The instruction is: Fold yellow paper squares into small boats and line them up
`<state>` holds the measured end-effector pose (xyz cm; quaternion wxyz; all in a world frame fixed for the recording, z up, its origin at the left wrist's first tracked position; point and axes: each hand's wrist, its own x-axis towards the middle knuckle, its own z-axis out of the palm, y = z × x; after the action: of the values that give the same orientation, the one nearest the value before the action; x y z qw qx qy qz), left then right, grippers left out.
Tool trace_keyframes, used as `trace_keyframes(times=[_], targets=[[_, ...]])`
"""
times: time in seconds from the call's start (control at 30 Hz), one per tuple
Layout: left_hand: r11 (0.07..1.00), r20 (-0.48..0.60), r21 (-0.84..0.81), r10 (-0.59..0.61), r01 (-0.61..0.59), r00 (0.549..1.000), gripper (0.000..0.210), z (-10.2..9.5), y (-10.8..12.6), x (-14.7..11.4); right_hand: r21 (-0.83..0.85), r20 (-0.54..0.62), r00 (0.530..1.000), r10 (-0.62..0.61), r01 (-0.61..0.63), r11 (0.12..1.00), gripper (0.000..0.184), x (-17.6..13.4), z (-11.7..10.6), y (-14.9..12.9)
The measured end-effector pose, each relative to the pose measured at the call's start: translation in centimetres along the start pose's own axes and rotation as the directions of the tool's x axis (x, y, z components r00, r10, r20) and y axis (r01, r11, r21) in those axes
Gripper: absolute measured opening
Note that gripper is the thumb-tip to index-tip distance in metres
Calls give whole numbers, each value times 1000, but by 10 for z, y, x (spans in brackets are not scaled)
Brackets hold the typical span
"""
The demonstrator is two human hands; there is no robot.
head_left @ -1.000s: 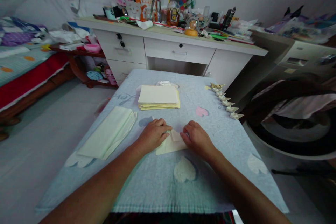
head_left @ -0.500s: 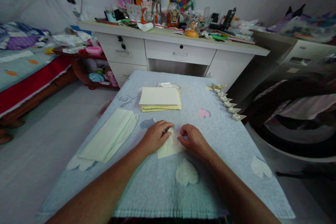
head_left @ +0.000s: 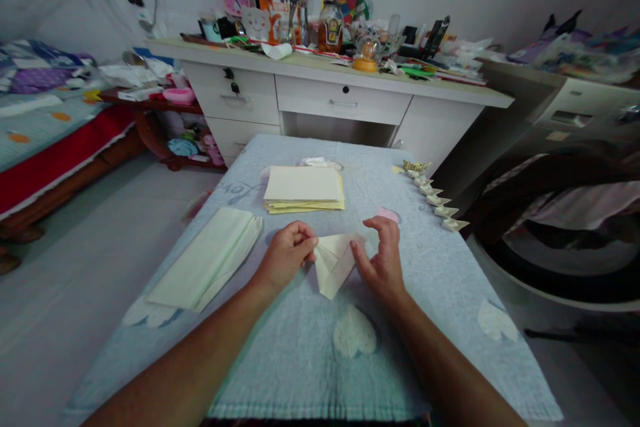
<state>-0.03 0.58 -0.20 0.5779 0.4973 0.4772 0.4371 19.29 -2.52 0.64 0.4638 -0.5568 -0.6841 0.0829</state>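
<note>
Red cloth (head_left: 65, 159) runs along the side of the bed (head_left: 30, 121) at the far left, and a wide strip of grey floor (head_left: 110, 233) lies between it and the table (head_left: 280, 367). Near the table's left edge the long folded sheets (head_left: 203, 257) lie slanted, with their lower corner very close to this edge. Next comes the left hand (head_left: 287, 257), whose thumb and forefinger are pinched together on the left corner of the folded paper (head_left: 333, 265). Farther back, the paper stack (head_left: 303, 183) lies flat, its front edges yellow and not quite even, apart from both hands. The folded paper is between the hands, one point turned to the near edge; if it touches the table, I cannot tell. At its right corner is the thumb of the right hand (head_left: 384, 260); the forefinger is raised, well separated from the thumb, and I cannot tell how firmly the thumb presses. To the right there is room before the paper boats (head_left: 440, 201), which stand in a row along the right edge, near the washing machine (head_left: 563, 117).
</note>
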Motion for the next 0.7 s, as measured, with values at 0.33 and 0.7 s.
trace_keyframes(times=[0.33,0.7], targets=[[990,-164,-118,51,-71,985,21,5,0,-2,-107,152,984,-96,113,988,20,-8,-2,-13],[997,-112,-43,63,-68,992,12,8,-2,-3,-9,200,979,47,-46,999,6,-7,7,-6]])
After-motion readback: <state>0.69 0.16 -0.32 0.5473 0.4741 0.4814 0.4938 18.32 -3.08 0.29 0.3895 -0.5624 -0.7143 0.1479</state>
